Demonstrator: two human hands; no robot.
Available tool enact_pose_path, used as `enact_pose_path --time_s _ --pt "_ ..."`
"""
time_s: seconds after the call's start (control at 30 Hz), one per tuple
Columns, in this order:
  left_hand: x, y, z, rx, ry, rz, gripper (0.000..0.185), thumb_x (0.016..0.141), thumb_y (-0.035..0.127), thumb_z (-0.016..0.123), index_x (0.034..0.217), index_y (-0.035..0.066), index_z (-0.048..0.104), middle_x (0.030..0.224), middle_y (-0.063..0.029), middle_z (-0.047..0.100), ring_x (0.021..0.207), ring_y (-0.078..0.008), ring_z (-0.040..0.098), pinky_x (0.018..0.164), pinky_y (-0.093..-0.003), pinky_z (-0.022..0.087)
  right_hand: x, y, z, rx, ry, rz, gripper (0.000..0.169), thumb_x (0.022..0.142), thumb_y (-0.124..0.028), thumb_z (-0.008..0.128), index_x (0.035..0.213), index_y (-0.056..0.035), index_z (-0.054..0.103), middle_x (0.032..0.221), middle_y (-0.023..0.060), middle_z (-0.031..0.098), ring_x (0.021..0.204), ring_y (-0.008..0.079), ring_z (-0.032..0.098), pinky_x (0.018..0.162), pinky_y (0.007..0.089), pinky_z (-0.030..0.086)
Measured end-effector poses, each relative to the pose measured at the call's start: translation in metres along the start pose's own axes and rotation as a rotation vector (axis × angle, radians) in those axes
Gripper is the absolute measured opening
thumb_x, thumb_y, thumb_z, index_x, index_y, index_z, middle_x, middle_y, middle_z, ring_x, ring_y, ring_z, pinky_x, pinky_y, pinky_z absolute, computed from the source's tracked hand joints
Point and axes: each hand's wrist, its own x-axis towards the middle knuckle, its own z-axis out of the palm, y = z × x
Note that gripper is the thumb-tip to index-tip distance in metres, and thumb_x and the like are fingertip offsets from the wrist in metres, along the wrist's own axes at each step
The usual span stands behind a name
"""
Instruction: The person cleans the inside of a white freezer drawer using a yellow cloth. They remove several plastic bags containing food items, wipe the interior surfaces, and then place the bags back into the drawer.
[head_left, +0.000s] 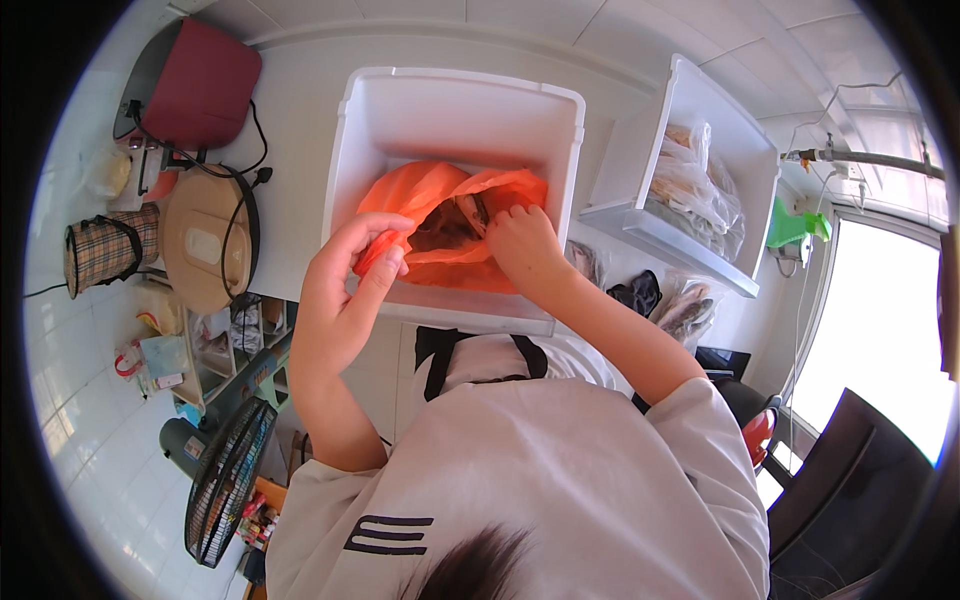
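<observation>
An orange plastic bag (420, 191) lies with its mouth spread inside a white plastic drawer (457, 109). Thumb and fingers of my left hand (360, 262) pinch the bag's left rim. My right hand (523, 240) is at the opposite rim, its fingers curled over the edge and their tips partly hidden. Between the hands, dark brown pieces of food (450, 225) show in the opening; their exact kind cannot be made out.
To the right stands a second white drawer (615, 165) holding food in clear bags (694, 195). Bagged fish (686, 307) and a black bag (636, 292) lie below it. At left are a dark red appliance (202, 82), a beige round lid (206, 240) and an electric fan (229, 480).
</observation>
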Motion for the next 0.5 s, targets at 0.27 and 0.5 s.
enact_pose_path --time_s 0.27,0.5 --pt "-0.007 0.002 -0.018 0.206 -0.068 -0.045 0.028 0.092 0.009 0.053 0.117 -0.003 0.055 0.110 -0.0093 0.060 0.086 -0.0140 0.059 0.087 -0.0277 0.043 -0.048 -0.011 -0.020 0.114 0.042 -0.180 0.005 0.071 -0.008 0.063 0.074 -0.0120 0.062 0.079 0.0030 0.055 0.074 0.0159 0.058 0.065 0.0294 0.044" --pt "-0.013 -0.002 -0.023 0.137 0.016 -0.012 0.027 0.087 0.004 0.059 0.114 -0.001 0.058 0.094 -0.0087 0.064 0.083 -0.0138 0.062 0.075 -0.0251 0.045 -0.090 -0.030 -0.036 0.293 0.242 -0.224 0.007 0.067 -0.008 0.060 0.073 -0.0088 0.057 0.076 0.0029 0.048 0.073 0.0161 0.054 0.064 0.0284 0.043"
